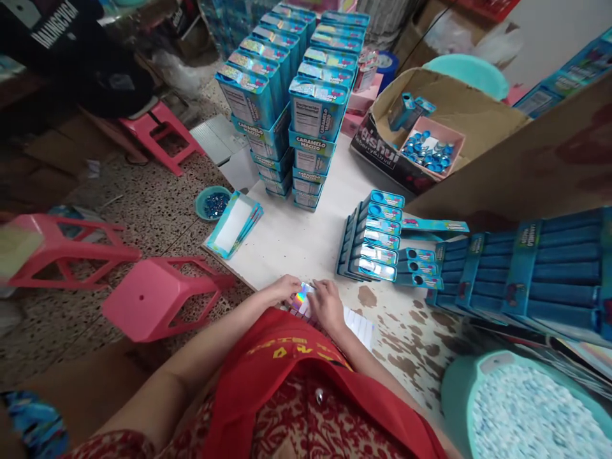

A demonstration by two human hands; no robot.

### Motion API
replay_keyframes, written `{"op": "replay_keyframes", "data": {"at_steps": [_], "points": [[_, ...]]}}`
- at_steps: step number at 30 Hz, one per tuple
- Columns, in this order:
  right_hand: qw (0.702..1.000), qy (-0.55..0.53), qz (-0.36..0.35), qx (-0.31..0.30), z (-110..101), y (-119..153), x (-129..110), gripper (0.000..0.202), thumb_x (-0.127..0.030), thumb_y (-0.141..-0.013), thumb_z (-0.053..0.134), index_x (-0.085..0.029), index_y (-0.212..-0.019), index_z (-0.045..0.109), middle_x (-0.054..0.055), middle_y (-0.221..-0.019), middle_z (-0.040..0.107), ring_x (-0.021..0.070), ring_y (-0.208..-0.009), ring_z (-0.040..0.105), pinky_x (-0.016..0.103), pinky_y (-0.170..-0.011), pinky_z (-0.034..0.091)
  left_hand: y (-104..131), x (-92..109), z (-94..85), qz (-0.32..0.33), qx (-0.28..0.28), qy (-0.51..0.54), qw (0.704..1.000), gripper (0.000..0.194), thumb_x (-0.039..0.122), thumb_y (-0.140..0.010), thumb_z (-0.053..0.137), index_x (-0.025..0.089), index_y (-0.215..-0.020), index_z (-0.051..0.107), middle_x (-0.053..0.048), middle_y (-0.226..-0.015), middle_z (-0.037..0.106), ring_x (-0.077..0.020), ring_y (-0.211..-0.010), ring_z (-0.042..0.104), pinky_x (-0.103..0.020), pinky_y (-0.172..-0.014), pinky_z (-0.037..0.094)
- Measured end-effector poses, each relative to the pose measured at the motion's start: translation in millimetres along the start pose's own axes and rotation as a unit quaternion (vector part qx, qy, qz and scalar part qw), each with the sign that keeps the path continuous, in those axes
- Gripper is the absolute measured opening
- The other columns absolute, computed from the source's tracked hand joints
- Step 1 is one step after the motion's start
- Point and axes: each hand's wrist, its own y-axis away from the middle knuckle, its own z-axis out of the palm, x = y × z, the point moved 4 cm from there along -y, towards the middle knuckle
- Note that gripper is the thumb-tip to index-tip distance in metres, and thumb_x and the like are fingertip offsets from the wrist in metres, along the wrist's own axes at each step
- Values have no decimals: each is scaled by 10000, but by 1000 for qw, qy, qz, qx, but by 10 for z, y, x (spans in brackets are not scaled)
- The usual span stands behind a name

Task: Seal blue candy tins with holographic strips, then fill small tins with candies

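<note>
A small shiny, rainbow-reflecting sheet is held between my two hands at the near edge of the white table. My left hand pinches its left end. The fingers of my right hand are closed on its right side. White strips lie beside and partly under my right wrist. Farther right on the table, blue boxes stand in a row in a tray, with several smaller blue boxes next to them. Flat blue cartons lie at the table's left corner.
Tall stacks of blue boxes stand at the back. A cardboard box holds a pink tray of blue caps. Packed blue boxes and a turquoise tub of pale pieces are right. Pink stools stand left; a dark-clothed person sits behind.
</note>
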Motion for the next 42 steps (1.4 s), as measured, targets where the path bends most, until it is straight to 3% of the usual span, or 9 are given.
{"op": "replay_keyframes", "data": {"at_steps": [8,12,17,20,23,27,32,36,42], "points": [[981,154,-106,-60,121,34,-206,287,-181,-872,493,-174,-1135,608,125,-1162,597,252,-989,520,388,-890,416,7,54,68,-39,68,16,997,95,187,-730,523,142,-679,589,33,-500,484,-96,-442,475,-194,-427,342],[985,143,-75,-58,82,5,-200,153,-237,-873,516,-194,-908,658,96,-937,657,243,-877,552,356,-784,431,-21,51,78,-39,75,30,996,84,167,-709,521,148,-678,596,42,-466,465,-100,-435,464,-195,-428,322],[998,20,-27,-60,-134,-44,-317,147,-234,-862,517,-201,-755,612,47,-747,641,198,-748,573,303,-698,430,-58,96,48,-2,105,22,994,134,163,-720,535,134,-608,603,20,-457,486,-121,-505,497,-211,-484,344],[994,-110,16,-17,-438,-77,-427,158,-275,-854,532,-197,-726,584,22,-713,627,162,-682,572,273,-659,439,82,230,22,63,125,29,990,231,276,-823,483,141,-831,670,-37,-752,663,-145,-757,586,-219,-636,421],[982,-184,48,18,-771,-108,-540,173,-316,-840,558,-194,-721,584,3,-680,624,144,-633,569,259,-627,440,346,488,108,193,26,64,979,354,408,-868,442,155,-996,654,-56,-925,687,-143,-858,593,-236,-739,441],[974,-175,79,116,-1152,-118,-603,171,-329,-836,569,-195,-737,608,3,-701,635,152,-675,575,278,-671,440,596,837,225,223,-90,42,970,348,467,-790,562,129,-793,646,8,-561,586,-93,-543,529,-216,-578,424],[958,-124,69,249,-1510,-307,-505,205,-379,-836,567,-201,-754,628,17,-731,615,177,-751,547,306,-713,422,478,1521,241,234,-110,-3,966,379,450,-759,600,133,-961,650,46,-538,549,-64,-421,479,-187,-435,370],[934,-126,95,320,-1790,-753,-276,228,-412,-789,581,-195,-736,631,40,-824,584,175,-746,525,308,-707,428,157,2189,220,275,-71,-52,957,270,370,-759,618,122,-863,627,37,-482,560,-67,-359,481,-170,-370,301],[925,-100,160,330,-1986,-1458,134,190,-372,-689,630,-185,-665,651,57,-784,565,227,-813,511,376,-823,397,-293,2746,169,317,-28,-15,948,196,265,-755,603,162,-891,506,92,-423,500,-46,-332,423,-137,-366,253]]}}
